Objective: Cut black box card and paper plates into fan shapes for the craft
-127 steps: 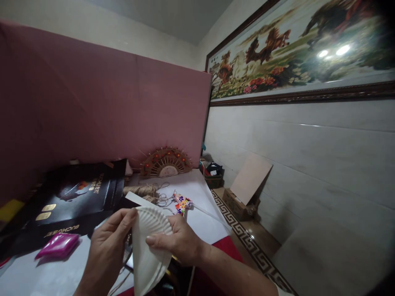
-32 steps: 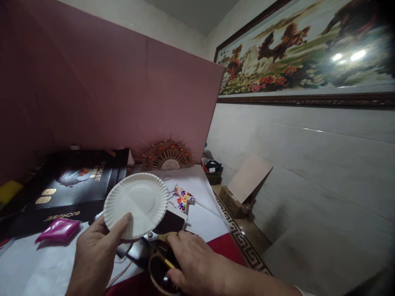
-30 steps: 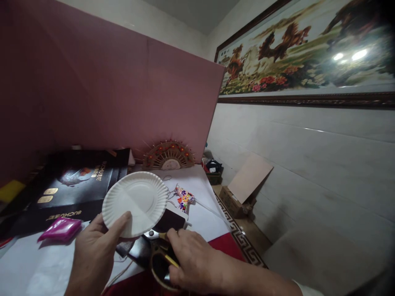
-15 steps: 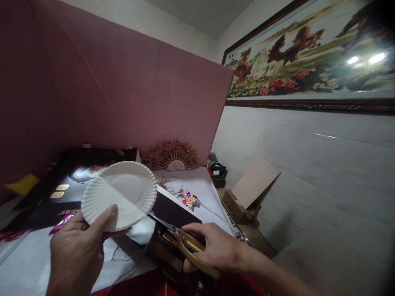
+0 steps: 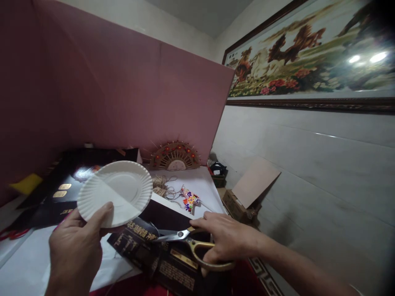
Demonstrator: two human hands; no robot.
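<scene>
My left hand (image 5: 75, 246) pinches the near rim of a white paper plate (image 5: 119, 189) and holds it up, tilted; a fold crease runs across the plate. My right hand (image 5: 226, 240) is closed round the gold handles of a pair of scissors (image 5: 185, 238), whose steel blades point left, just below and right of the plate. The scissors hover over a dark printed box (image 5: 166, 263) at the table's near edge.
A white-covered table (image 5: 200, 185) carries a coil of twine (image 5: 160, 187), a flowered glue gun (image 5: 189, 200), a fan-shaped craft piece (image 5: 175, 155) and a large black box (image 5: 70, 181). A pink board (image 5: 123, 94) stands behind. Cardboard boxes (image 5: 240, 201) sit on the floor at right.
The plate, folded in half between both hands earlier, is now unfolded in my left hand alone. My right hand picked the scissors up and lifted them, blades toward the plate.
</scene>
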